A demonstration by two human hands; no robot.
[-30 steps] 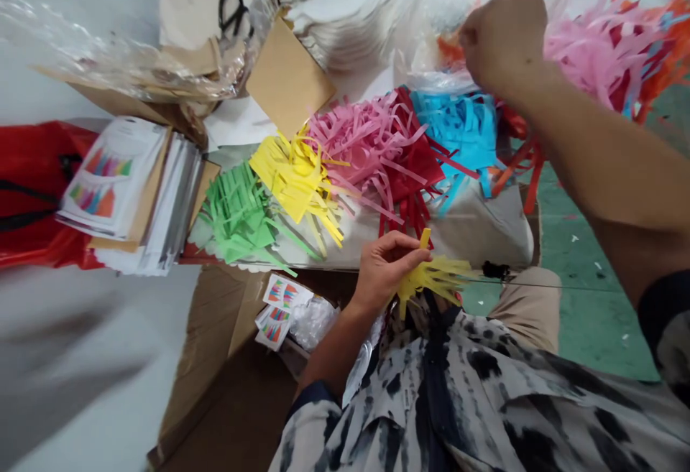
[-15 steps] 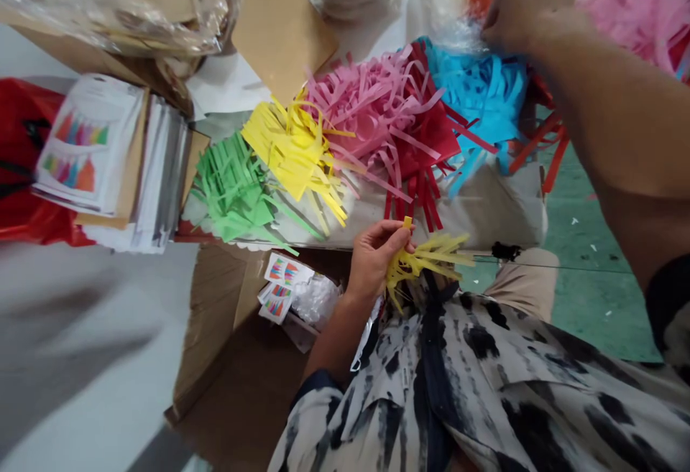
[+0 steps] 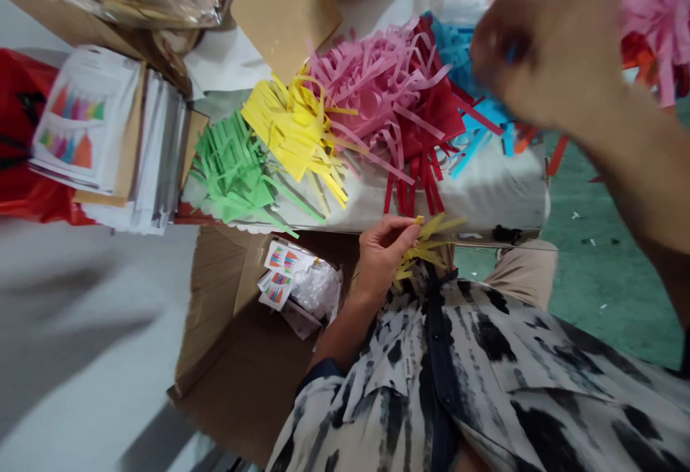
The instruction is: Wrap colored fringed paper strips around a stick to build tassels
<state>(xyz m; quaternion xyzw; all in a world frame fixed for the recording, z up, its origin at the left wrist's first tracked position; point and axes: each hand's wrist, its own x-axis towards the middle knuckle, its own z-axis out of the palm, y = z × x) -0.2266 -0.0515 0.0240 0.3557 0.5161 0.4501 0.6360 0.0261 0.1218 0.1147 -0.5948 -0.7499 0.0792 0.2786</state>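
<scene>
In front of my body, my left hand (image 3: 380, 260) pinches the folded top of a yellow paper tassel (image 3: 431, 242) between thumb and fingertips. Its cut strips fan out to the right. My right hand (image 3: 550, 55), smeared by motion, is raised over the blue fringed paper (image 3: 453, 48) with its fingers curled together; what they may hold is not clear. Along the table edge lie piles of green fringed paper (image 3: 231, 163), yellow fringed paper (image 3: 291, 131), pink fringed paper (image 3: 366, 84) and red fringed paper (image 3: 439, 113).
Printed packets (image 3: 86, 120) stand stacked at the left by a red bag (image 3: 26, 134). An open cardboard box (image 3: 210, 299) below the table holds small printed cards (image 3: 280, 278) and clear plastic. A brown card sheet (image 3: 285, 12) lies behind the piles; more pink strips (image 3: 655, 12) are at upper right.
My right hand has come nearer and lower, away from the plastic and orange paper at the back. My left hand keeps its pinch on the yellow tassel, shifted slightly right.
</scene>
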